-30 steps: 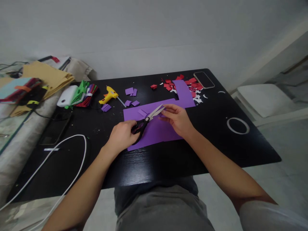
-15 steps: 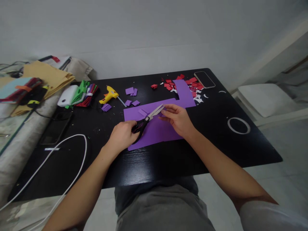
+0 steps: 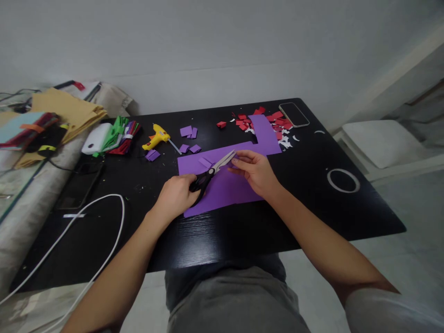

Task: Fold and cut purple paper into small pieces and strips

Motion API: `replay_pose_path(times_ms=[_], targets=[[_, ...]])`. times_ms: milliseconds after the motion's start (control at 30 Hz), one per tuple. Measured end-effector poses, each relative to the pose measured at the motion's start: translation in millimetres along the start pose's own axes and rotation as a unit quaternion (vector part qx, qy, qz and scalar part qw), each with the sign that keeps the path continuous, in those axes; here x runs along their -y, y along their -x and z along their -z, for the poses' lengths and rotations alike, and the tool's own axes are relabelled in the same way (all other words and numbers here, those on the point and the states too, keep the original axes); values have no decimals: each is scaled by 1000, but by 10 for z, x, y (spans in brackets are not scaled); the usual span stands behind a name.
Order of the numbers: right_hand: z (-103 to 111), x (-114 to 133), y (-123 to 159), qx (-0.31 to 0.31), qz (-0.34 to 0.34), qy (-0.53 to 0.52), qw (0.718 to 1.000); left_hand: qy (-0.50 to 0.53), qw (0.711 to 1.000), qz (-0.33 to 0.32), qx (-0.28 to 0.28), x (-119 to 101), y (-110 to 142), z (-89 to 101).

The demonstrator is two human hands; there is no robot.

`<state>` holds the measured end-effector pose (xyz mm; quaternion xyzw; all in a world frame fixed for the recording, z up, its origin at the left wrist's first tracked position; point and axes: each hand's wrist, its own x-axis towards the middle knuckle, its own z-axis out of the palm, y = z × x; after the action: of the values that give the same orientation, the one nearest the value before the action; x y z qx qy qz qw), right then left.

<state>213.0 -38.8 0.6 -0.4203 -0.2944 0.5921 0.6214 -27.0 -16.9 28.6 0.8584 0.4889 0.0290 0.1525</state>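
My left hand [image 3: 177,193] is closed round the black handles of a pair of scissors [image 3: 212,171], whose blades point up and to the right. My right hand [image 3: 255,170] pinches a small purple paper piece [image 3: 234,163] by the blade tips; the fingers partly hide it. Beneath both hands lies a large purple paper sheet [image 3: 222,194]. A narrow purple strip [image 3: 205,162] rests on that sheet beside the blades.
Beyond the sheet are a yellow glue gun [image 3: 158,136], small purple pieces [image 3: 186,131], red scraps [image 3: 277,121] and a phone [image 3: 294,114]. A tape ring [image 3: 343,181] lies at right. A white cable [image 3: 120,226] loops across the left of the black table [image 3: 312,217].
The scissor blades have closed slightly at the purple piece. Both hands keep nearly the same place, and the whole view has shifted a touch.
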Motion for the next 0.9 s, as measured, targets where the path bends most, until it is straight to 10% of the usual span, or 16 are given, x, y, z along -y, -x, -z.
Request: replay_pose_path(times_ms=[700,900], targets=[[-1,-9,-12,-9,-3,4,1000,7,1000,-16,-2,19,-11,-25],[1,-5,-16,-25,-13,8,1000,-4,994,92,-66,89,-37,51]])
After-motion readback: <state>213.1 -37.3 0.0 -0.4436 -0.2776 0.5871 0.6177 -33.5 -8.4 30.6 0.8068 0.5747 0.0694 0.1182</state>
